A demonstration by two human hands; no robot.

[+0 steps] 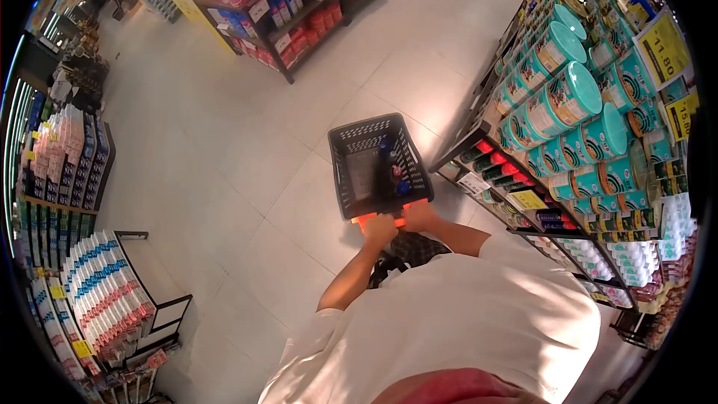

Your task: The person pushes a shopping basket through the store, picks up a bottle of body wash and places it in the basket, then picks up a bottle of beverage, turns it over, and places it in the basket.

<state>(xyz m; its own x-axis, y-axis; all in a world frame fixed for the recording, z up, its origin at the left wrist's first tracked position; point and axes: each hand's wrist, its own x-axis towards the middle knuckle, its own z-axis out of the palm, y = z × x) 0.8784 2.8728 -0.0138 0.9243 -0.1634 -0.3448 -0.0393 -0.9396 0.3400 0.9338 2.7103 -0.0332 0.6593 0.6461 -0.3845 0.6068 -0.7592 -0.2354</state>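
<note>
Both of my hands are closed around the orange handle [400, 221] of a black plastic shopping basket cart [346, 179]. My left hand [380, 230] grips the handle's left part. Close beside it, my right hand [420, 215] wraps the right part. Inside the basket, along its right side, lie a few small items, among them a blue one [403, 188] and a pinkish one [396, 170]; their kinds are too small to make out. The fingertips are hidden beneath the handle.
Shelves on my right hold teal tins [576, 93] and yellow price signs [663, 49], their edge close to the basket. Ahead stands a dark rack [288, 67] of red packs. At left are a rack of white packets [105, 284] and shelved boxes [93, 157]. Pale tiled floor [224, 150] lies between.
</note>
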